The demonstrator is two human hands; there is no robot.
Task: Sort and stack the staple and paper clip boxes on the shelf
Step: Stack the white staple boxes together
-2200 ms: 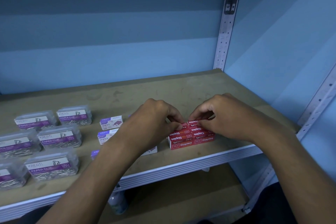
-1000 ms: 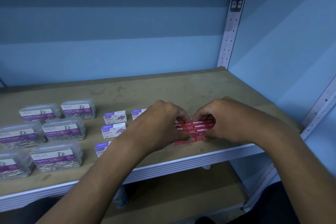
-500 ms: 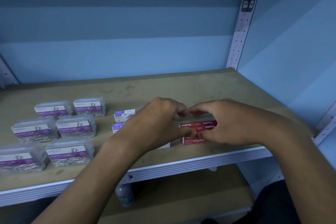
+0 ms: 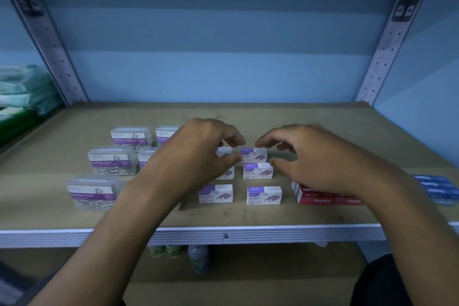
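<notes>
Several small white-and-purple staple boxes [image 4: 264, 195] lie in two columns at the middle of the shelf [image 4: 223, 233]. My left hand [image 4: 198, 154] and my right hand [image 4: 303, 156] hover over the rear ones, fingers spread, holding nothing. The rearmost white staple box [image 4: 253, 155] sits between the two hands' fingertips. A stack of red staple boxes [image 4: 323, 197] rests at the right, partly under my right wrist. Several clear paper clip boxes [image 4: 93, 192] with purple labels stand at the left, some hidden behind my left arm.
Blue boxes [image 4: 437, 189] lie at the shelf's far right. Perforated metal uprights [image 4: 49, 40] rise at both rear corners. Green and white packets [image 4: 22, 97] sit beyond the left upright. Bottles [image 4: 198, 257] stand on the lower shelf.
Both hands let go of the red staple boxes and moved left and back over the white staple boxes. The view swung left, bringing the left upright and blue boxes into sight.
</notes>
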